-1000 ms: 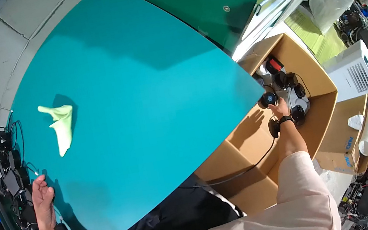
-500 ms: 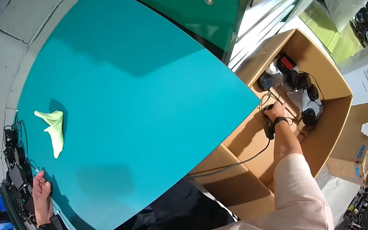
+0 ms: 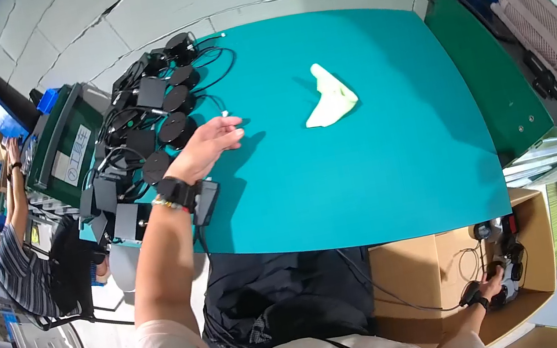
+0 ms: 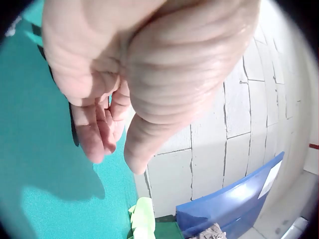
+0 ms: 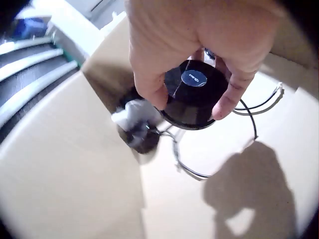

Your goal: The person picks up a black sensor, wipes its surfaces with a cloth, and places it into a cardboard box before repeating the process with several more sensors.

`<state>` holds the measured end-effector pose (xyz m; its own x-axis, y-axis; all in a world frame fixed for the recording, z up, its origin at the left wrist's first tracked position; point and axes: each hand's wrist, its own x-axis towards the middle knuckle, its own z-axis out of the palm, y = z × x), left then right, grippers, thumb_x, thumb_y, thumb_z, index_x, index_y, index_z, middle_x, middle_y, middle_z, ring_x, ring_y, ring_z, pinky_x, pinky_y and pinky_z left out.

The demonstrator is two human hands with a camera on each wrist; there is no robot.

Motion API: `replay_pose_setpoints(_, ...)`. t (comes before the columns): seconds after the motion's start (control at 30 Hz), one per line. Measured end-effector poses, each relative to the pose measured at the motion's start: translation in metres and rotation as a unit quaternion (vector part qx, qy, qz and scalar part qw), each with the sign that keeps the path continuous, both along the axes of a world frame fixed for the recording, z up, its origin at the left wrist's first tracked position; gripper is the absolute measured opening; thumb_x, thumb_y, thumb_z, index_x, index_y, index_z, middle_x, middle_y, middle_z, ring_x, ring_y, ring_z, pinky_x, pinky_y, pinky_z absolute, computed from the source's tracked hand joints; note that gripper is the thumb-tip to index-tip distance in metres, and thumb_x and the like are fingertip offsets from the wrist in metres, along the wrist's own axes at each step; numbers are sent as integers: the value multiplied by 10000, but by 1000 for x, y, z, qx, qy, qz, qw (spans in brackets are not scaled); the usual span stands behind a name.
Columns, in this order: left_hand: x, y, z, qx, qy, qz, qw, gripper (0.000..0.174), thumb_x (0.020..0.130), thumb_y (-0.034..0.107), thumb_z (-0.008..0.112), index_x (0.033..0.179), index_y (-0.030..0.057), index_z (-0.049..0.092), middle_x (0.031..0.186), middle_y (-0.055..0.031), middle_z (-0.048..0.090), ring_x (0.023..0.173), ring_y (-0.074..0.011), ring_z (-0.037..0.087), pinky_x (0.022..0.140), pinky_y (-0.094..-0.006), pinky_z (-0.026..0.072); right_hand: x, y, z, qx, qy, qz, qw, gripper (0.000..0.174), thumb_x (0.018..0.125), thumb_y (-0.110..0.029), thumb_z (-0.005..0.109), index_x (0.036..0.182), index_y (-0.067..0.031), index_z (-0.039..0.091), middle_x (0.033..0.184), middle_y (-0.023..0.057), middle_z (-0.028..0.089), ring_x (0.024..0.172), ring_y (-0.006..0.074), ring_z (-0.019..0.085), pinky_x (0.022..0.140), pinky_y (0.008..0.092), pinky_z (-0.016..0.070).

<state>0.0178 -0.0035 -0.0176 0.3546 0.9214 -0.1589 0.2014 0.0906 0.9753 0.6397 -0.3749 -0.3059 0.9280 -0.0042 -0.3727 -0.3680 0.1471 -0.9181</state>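
My right hand (image 3: 490,283) is down in the cardboard box (image 3: 401,268). In the right wrist view its fingers and thumb grip the rim of a round black puck-shaped device (image 5: 192,112) with an oval label on top. Over the left part of the teal table my left hand (image 3: 203,150) hangs with fingers loosely bent and nothing held. Close beside it lies a group of black round and boxy devices with cables (image 3: 166,104). A crumpled pale green cloth-like piece (image 3: 332,99) lies further right on the tabletop (image 3: 398,175).
Inside the box, a black device with white wrapping (image 5: 137,119) sits near the wall, with a loose black cable (image 5: 192,172). A green cabinet (image 3: 485,78) adjoins the table's right side. At far left another person (image 3: 27,270) sits by a green case (image 3: 62,149).
The head view has swung left, bringing the black devices and the other person into sight. My right hand has moved within the box; my left hand stays loosely bent by the devices.
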Motion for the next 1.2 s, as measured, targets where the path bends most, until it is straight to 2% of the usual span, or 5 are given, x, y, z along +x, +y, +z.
replay_pose_setpoints(0.37, 20, 8, 20, -69, -114, -62, 989, 425, 853, 239, 640, 1174, 11, 480, 1008, -52, 525, 910, -155, 517, 840, -317, 450, -152, 123, 347, 304, -441, 121, 836, 571, 887, -240, 357, 1277, 172, 294, 1240, 292, 437, 1181, 439, 425, 1031, 499, 327)
replay_pose_setpoints(0.5, 42, 13, 25, -50, -291, -134, 946, 337, 872, 203, 612, 1138, 19, 519, 955, -59, 578, 882, -171, 555, 838, -347, 467, -227, 198, 403, 524, -299, 377, 703, 636, 844, -239, 454, 1357, 75, 245, 1346, 246, 360, 1185, 490, 396, 1039, 531, 300)
replay_pose_setpoints(0.7, 34, 22, 15, -130, -453, -48, 881, 340, 874, 244, 608, 1100, 0, 539, 958, -73, 572, 896, -179, 562, 839, -317, 485, -343, 330, 409, 343, -498, 434, 668, 662, 739, -47, 633, 1338, -24, 352, 1191, 115, 458, 1022, 184, 505, 880, 298, 432)
replay_pose_setpoints(0.97, 34, 18, 7, -180, -558, -88, 805, 497, 901, 444, 496, 1193, 42, 475, 1072, -92, 533, 978, -203, 556, 878, -337, 488, -428, 378, 334, 144, -666, 510, 525, 737, 576, -125, 730, 1262, -76, 463, 1085, 155, 428, 992, 277, 474, 865, 360, 442)
replay_pose_setpoints(1.2, 50, 11, 3, -150, -443, -49, 882, 371, 903, 331, 547, 1193, 106, 495, 1107, -32, 571, 974, -148, 568, 832, -309, 481, -412, 367, 330, 106, -637, 563, 516, 854, 550, -161, 813, 1295, -82, 402, 1145, 155, 418, 1020, 328, 486, 866, 395, 451)
